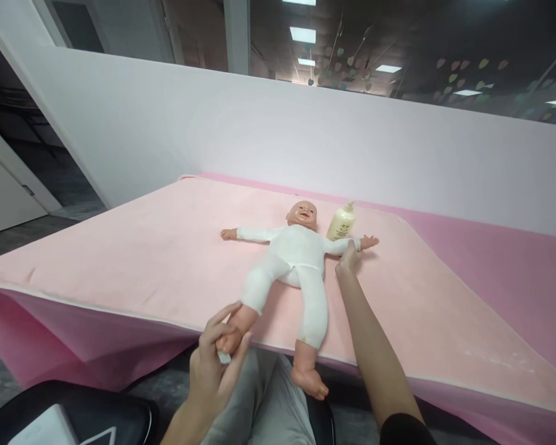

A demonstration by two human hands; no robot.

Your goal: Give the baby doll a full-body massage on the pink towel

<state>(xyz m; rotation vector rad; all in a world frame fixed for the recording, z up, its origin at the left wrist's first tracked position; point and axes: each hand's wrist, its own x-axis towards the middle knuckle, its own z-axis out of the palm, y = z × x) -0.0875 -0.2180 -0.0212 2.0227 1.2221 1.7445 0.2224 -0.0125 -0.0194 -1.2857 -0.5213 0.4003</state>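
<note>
A baby doll (pixel 299 250) with a white cloth body lies on its back, head towards the wall and feet towards me. Its legs reach the near table edge, one foot hanging past it. My left hand (pixel 210 364) is closed round the doll's foot on the left, thumb on one side and fingers on the other. Farther up, my right hand (pixel 349 259) grips the doll's outstretched arm on the right, just short of its wrist; some of the fingers are hidden. Behind that arm stands a pale yellow pump bottle (pixel 341 222), partly covered by it.
A pale pink cloth (pixel 143 247) covers the table, over a darker pink sheet (pixel 505 266). Along the far side runs a white wall (pixel 259 130) with glass above. At lower left, a black chair (pixel 111 402) carries a white object (pixel 46 426).
</note>
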